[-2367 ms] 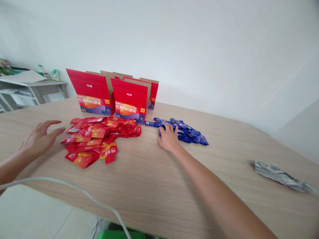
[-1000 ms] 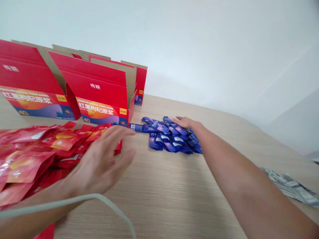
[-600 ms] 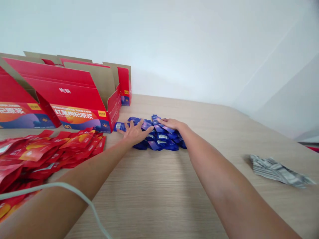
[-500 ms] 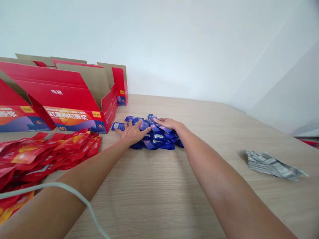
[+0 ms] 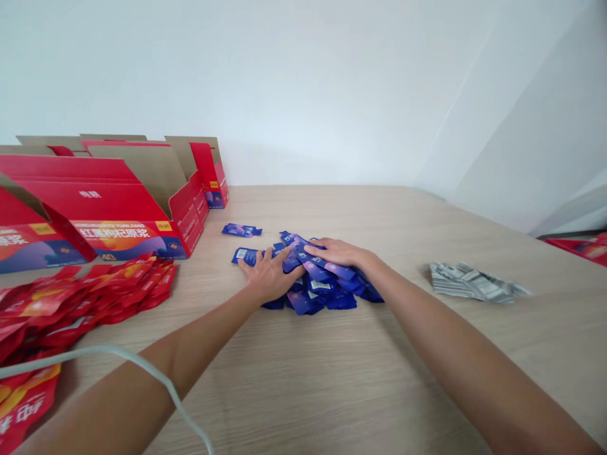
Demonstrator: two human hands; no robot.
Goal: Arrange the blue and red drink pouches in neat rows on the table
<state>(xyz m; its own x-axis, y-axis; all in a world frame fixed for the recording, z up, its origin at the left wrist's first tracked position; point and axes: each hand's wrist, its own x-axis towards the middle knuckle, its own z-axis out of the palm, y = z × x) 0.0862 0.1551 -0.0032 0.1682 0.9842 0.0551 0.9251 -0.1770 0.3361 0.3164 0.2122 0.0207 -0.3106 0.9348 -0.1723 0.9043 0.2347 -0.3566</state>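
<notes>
A heap of small blue sachets (image 5: 322, 285) lies on the wooden table (image 5: 332, 379) in front of me. My left hand (image 5: 269, 275) rests flat on the heap's left side with fingers spread. On its right top lies my right hand (image 5: 337, 252), fingers stretched out over the sachets. A blue sachet (image 5: 245, 254) pokes out just left of my left hand. One stray blue sachet (image 5: 241, 230) lies apart, further back to the left.
Open red cartons (image 5: 128, 202) stand at the back left by the wall. A spread of red sachets (image 5: 71, 303) covers the table's left side. Grey striped packets (image 5: 474, 285) lie to the right. A white cable (image 5: 142, 373) crosses my left forearm.
My left hand came over from the red sachets onto the blue heap. Both hands have drawn the heap toward me, leaving one blue sachet behind.
</notes>
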